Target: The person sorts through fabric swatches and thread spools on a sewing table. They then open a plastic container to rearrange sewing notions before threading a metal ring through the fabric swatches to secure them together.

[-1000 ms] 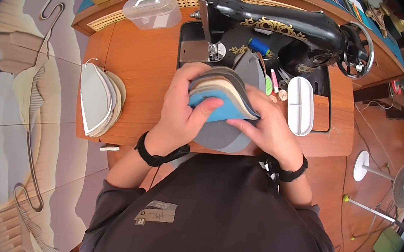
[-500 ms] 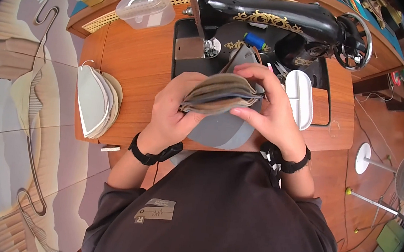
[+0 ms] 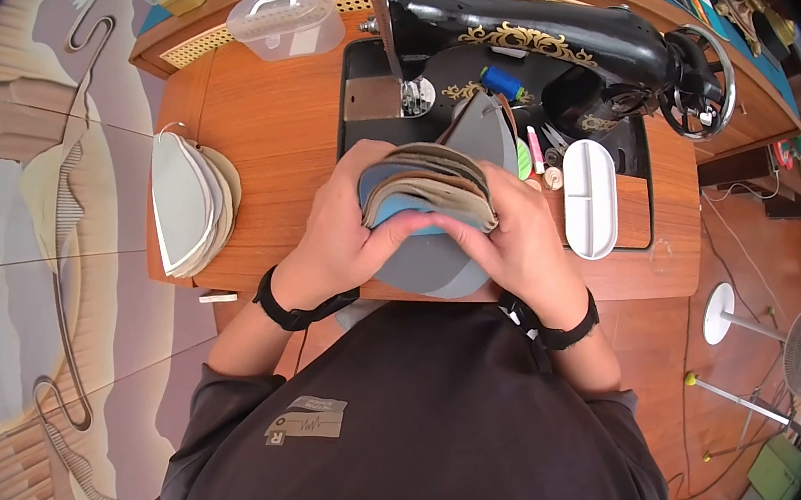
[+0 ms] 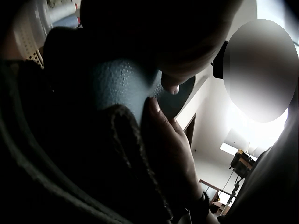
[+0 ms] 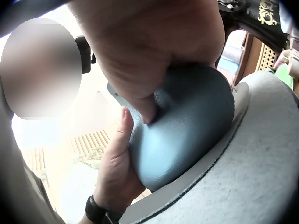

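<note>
Both hands hold a bent stack of leather pieces (image 3: 435, 169) in brown, beige and grey, with a blue leather piece (image 5: 187, 135) on the face toward the body. My left hand (image 3: 342, 218) grips the left side and my right hand (image 3: 530, 234) the right. The thumbs press on the blue face, their tips close together at its middle; most other fingers are hidden behind the stack. Below the hands, a rounded grey piece (image 3: 431, 266) lies at the table's near edge. Behind them, more pointed grey pieces (image 3: 487, 129) lie by the sewing machine.
A black sewing machine (image 3: 546, 43) spans the back of the wooden table (image 3: 266, 124). To the right are a white divided tray (image 3: 591, 198), a blue thread spool (image 3: 501, 83) and small scissors (image 3: 554, 141). At left lie pale cut pieces (image 3: 181, 208) and a clear lidded box (image 3: 288, 24).
The stack was tipped and its edges fanned half a second ago; now it is bent again with the blue face showing. The right hand has come lower and both thumbs have moved together.
</note>
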